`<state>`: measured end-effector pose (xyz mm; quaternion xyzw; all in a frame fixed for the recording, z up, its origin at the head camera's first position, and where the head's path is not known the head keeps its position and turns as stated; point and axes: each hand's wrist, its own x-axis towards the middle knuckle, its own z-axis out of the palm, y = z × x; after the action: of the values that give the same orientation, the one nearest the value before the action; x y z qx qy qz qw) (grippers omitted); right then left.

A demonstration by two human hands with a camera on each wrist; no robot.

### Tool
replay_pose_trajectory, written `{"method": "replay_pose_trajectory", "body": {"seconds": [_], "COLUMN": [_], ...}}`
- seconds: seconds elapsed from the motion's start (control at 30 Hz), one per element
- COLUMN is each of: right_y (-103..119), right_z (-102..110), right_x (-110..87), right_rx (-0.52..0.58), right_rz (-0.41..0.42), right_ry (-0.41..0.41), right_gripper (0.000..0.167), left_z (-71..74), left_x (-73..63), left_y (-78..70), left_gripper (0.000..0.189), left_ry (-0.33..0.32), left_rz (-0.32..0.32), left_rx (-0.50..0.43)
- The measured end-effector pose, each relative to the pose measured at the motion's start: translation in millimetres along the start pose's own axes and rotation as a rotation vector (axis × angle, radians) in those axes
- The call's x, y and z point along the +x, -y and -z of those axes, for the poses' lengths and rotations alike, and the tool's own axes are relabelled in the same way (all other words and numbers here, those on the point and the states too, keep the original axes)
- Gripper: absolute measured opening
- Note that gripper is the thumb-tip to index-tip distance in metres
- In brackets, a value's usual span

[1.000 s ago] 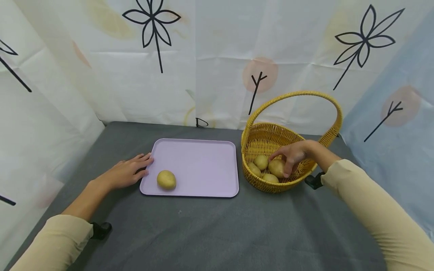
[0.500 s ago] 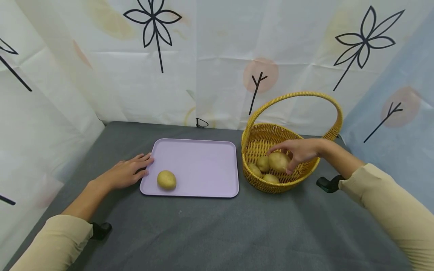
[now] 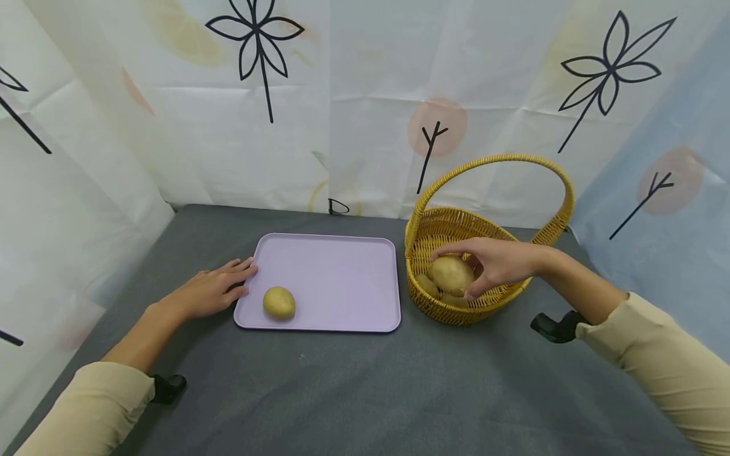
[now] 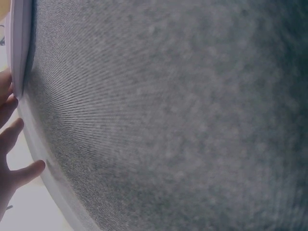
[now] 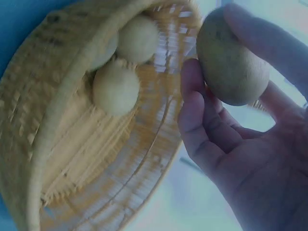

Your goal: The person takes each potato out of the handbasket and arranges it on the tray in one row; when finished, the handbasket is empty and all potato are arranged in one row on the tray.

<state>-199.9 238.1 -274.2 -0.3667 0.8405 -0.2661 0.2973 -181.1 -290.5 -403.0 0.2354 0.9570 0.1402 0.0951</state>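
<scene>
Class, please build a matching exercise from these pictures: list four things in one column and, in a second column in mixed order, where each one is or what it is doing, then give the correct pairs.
Things
1. right hand
2. left hand
3. potato on its own
4. wicker basket

States
A. lies on the lilac tray
B. stands on the grey cloth, right of the tray
C. holds a potato above the basket
D. rests flat at the tray's left edge

Pairs: 1-C, 2-D, 3-A, 4-B
</scene>
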Motion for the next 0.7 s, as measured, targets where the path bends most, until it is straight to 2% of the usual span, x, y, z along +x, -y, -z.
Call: {"method": "replay_pose_trajectory", "body": {"seconds": [0.27, 0.57, 0.7], "right_y": [15.8, 30.1, 32.9], "right_z": [-18.1, -46.2, -62.9], "right_x": [21.9, 54.1, 72.4], "right_rx": [-0.025, -0.099, -0.121], "right_rz": [0.113, 0.170, 0.192], "right_ry": [-0.049, -0.169, -0.195], "right_gripper": [0.076, 0.076, 0.074], "left_z": [-0.1, -2.1, -2.3], "left_x": [0.7, 1.3, 1.0], "left_y": [0.1, 2.3, 3.0], "left_gripper": [0.055, 0.056, 0.056], "left_ry": [0.006, 0.008, 0.002], "left_rz": [-0.002, 0.006, 0.005], "left_rx": [-0.005, -0.001, 0.007]}}
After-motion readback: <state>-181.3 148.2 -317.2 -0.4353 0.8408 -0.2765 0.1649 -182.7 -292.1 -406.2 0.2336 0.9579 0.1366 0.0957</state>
